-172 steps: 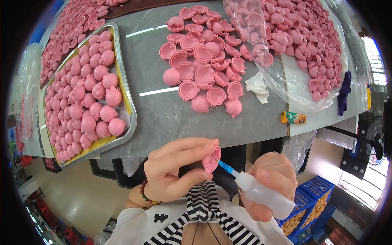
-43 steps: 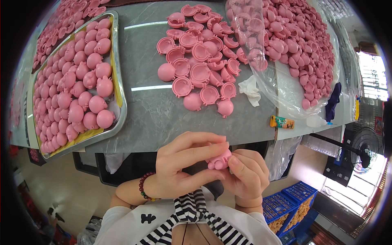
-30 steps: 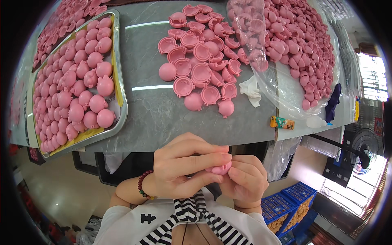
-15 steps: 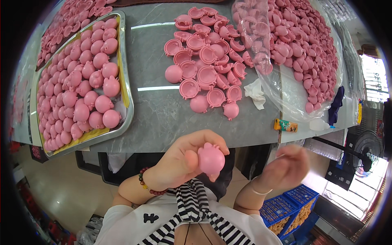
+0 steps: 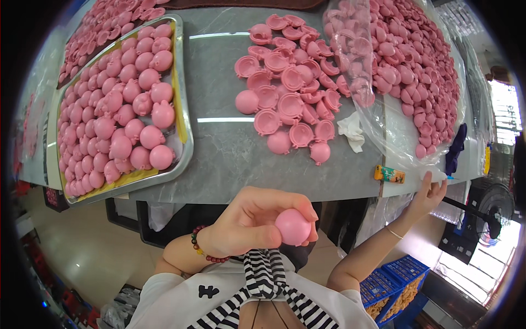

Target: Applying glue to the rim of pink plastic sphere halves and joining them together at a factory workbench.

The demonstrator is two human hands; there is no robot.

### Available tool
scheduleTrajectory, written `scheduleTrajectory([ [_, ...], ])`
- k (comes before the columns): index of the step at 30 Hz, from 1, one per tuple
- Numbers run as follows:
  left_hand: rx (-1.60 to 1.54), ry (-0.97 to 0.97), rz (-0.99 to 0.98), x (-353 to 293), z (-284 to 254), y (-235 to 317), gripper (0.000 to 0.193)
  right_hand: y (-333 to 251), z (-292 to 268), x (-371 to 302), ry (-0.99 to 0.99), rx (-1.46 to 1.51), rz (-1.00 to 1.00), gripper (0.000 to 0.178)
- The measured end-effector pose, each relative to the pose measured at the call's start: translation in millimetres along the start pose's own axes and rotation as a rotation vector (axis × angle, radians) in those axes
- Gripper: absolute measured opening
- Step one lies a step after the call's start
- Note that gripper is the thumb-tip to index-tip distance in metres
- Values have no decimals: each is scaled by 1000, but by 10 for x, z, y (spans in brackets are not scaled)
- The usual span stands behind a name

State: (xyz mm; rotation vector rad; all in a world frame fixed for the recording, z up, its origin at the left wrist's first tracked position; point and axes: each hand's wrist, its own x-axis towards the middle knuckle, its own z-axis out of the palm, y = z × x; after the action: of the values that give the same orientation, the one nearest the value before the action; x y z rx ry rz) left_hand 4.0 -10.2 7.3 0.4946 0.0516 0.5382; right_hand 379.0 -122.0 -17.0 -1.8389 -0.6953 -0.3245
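Note:
My left hand [image 5: 249,222] is closed around a smooth pink plastic ball [image 5: 293,227], held between thumb and fingers in front of my chest. Far to the right, my right hand [image 5: 428,196] reaches to the table's edge with its fingers stretched out and apart. Its fingertips are at a small white squeeze bottle [image 5: 434,175] with a blue tip and partly cover it. Several loose pink half shells [image 5: 267,122] lie in the middle of the grey table [image 5: 219,151], with a few round pink pieces among them.
At left, a metal tray [image 5: 186,142] with a yellow liner holds many pink balls. A clear plastic bag [image 5: 378,129] and a heap of pink shells [image 5: 422,82] fill the right. An orange and green packet [image 5: 390,174] and a white tissue [image 5: 352,131] lie near the bottle.
My right hand has moved up and right, from beside my left hand to the white bottle. The ball in my left hand has turned, and its small nubs at the top no longer show.

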Motion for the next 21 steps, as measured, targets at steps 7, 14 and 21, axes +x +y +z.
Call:
scheduleTrajectory([
  [7,1335,285,487,-181,90,668,20,-507,-17,-91,121,24,15,26],
  [14,2181,1120,826,-279,-131,1366,23,-838,146,-456,-16,274,-22,29],
  [21,2122,465,484,295,4,482,29,-1192,314,-894,-245,399,-150,42],
])
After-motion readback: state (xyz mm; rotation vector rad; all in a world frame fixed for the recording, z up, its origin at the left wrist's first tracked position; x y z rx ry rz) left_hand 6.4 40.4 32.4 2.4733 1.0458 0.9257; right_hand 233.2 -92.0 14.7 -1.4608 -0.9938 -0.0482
